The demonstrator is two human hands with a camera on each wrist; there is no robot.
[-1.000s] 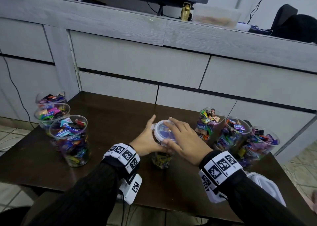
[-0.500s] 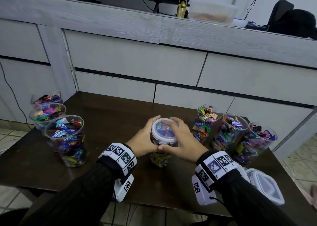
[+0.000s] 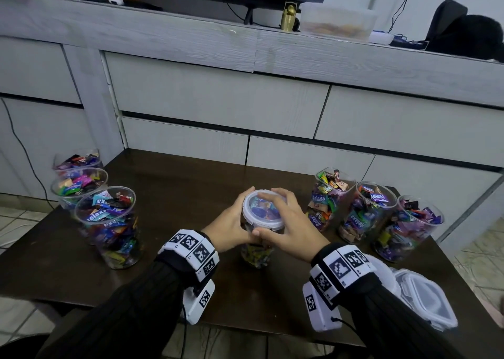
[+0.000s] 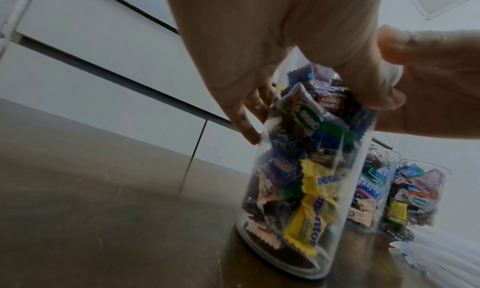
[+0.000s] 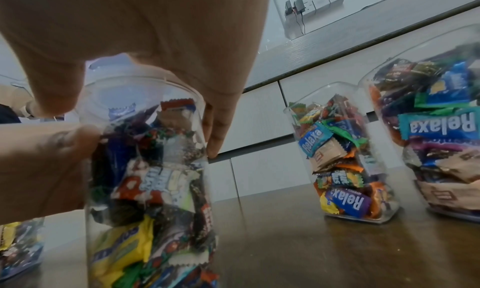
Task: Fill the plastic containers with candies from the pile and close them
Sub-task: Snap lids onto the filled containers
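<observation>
A tall clear container full of wrapped candies stands at the middle of the dark table. A white-rimmed clear lid sits on its top. My left hand grips the container's upper part and the lid's rim from the left. My right hand curls round the lid from the right, thumb at the near rim. Whether the lid is fully seated I cannot tell.
Three open containers of candies stand at the table's left edge, three more at the right. Spare lids lie stacked at the near right corner. Grey cabinet drawers rise behind the table.
My right hand slid off the lid's top to its right rim. Both hands now clasp the lid and the container's top more closely.
</observation>
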